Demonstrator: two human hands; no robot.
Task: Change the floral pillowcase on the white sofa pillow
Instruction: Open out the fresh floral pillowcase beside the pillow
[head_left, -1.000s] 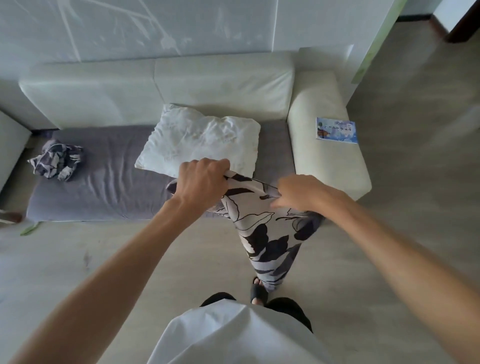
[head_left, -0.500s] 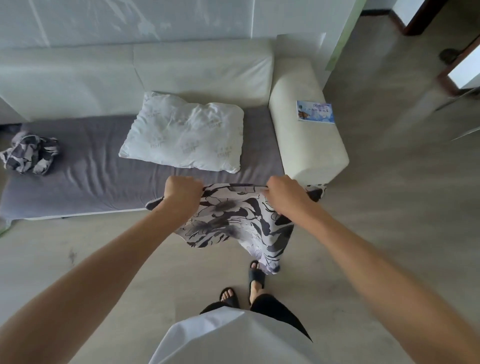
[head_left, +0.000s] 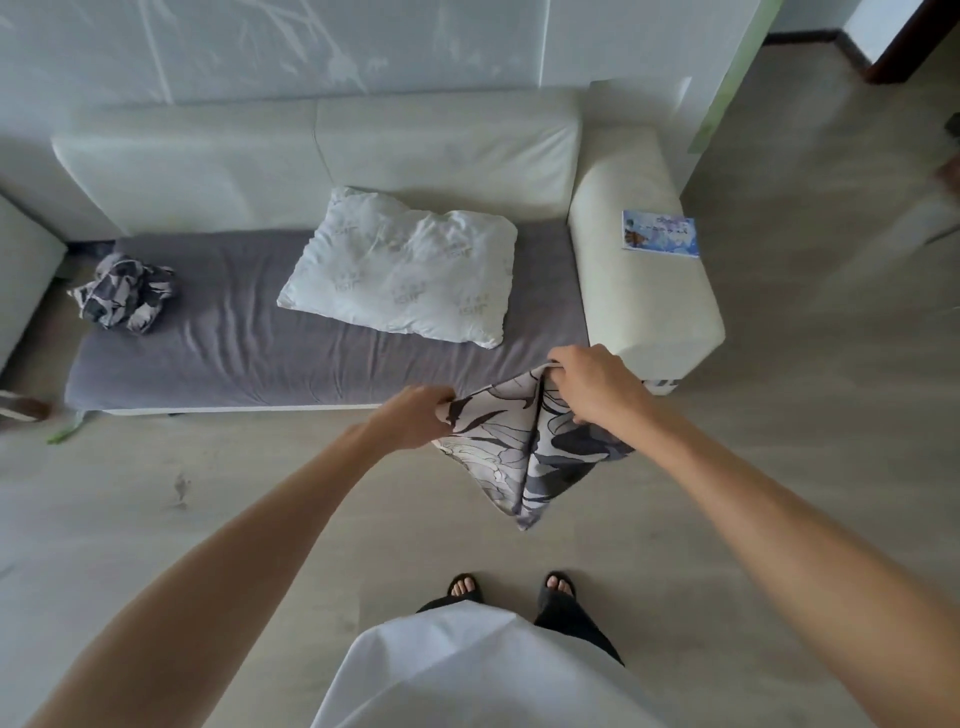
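Note:
A bare white pillow (head_left: 405, 267) lies on the sofa's grey seat cushion (head_left: 228, 343), toward its right end. I hold a floral pillowcase (head_left: 519, 457) with a black, grey and cream leaf print in front of the sofa, above the floor. My left hand (head_left: 415, 418) grips its upper left edge. My right hand (head_left: 592, 384) grips the upper right edge, slightly higher. The cloth hangs down between them to a point. A second floral pillowcase (head_left: 122, 291) lies crumpled at the seat's left end.
The white sofa (head_left: 322, 150) stands against a pale wall. A blue booklet (head_left: 660, 234) lies on its right armrest (head_left: 644, 291). Light wood floor (head_left: 208, 509) spreads in front and to the right. My sandalled feet (head_left: 511, 587) stand below the cloth.
Both hands moved right with the floral pillowcase and came closer together. The cloth now hangs in a narrower fold near the armrest. The view shifted to show more of the sofa's left end.

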